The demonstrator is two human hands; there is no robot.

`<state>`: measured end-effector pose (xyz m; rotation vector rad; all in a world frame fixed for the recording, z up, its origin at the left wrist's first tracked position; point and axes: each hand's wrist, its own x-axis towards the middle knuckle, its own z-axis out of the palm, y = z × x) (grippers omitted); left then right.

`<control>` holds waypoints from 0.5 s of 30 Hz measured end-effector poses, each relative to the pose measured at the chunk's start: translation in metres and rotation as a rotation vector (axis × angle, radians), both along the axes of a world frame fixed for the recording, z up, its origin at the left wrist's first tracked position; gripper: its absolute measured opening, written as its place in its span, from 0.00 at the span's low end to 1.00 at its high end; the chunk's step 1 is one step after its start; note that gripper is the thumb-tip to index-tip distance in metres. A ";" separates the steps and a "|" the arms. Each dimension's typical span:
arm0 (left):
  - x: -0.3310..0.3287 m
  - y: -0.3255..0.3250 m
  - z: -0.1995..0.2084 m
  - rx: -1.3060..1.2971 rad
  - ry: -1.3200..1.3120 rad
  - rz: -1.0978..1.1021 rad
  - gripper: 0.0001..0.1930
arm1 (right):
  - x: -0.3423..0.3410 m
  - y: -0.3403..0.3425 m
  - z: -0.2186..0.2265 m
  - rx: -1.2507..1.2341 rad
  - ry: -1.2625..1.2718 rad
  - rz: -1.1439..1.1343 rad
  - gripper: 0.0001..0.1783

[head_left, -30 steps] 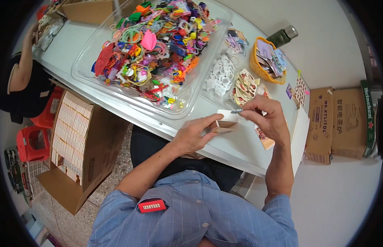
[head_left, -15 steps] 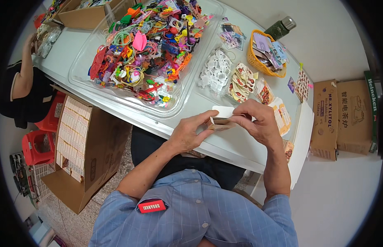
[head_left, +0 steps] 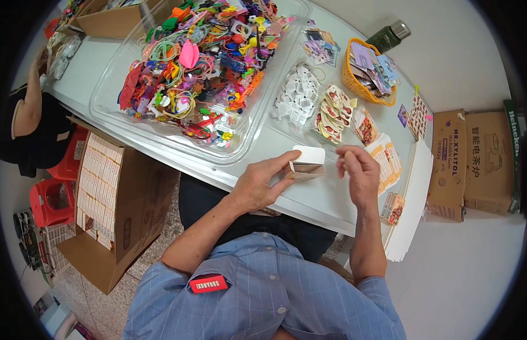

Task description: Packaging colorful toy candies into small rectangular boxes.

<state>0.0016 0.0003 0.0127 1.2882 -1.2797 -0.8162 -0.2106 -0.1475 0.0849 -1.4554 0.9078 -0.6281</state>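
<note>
My left hand (head_left: 262, 180) grips a small open carton (head_left: 307, 170) by its left side, thumb and fingers on opposite walls. Its white flap (head_left: 310, 154) stands up, and the upper opening faces me. To the right, my right hand (head_left: 358, 173) hovers apart from the carton with its fingers loosely bent and nothing visible in them. Beyond it lie fanned orange-and-white cards (head_left: 382, 161) and a pack with a food picture (head_left: 363, 126). Shaped printed cards (head_left: 333, 116) and a heap of small white packets (head_left: 297, 96) sit behind the carton.
A large clear tray (head_left: 240, 148) full of colourful trinkets takes up the table's left. Farther right stand a yellow basket (head_left: 347, 79) of cards and a green flask (head_left: 388, 37). A small printed box (head_left: 392, 208) lies near the right edge. An open carton of boxes (head_left: 99, 187) stands left; another person's arm (head_left: 30, 102) is beyond.
My right hand has let go of the carton's opening and drawn back to the right, its fingers loosening. My left hand keeps the carton in nearly the same place.
</note>
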 end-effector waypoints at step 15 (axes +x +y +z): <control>0.000 -0.003 0.023 -0.228 -0.248 -0.165 0.27 | 0.011 0.025 -0.028 0.230 -0.134 0.194 0.10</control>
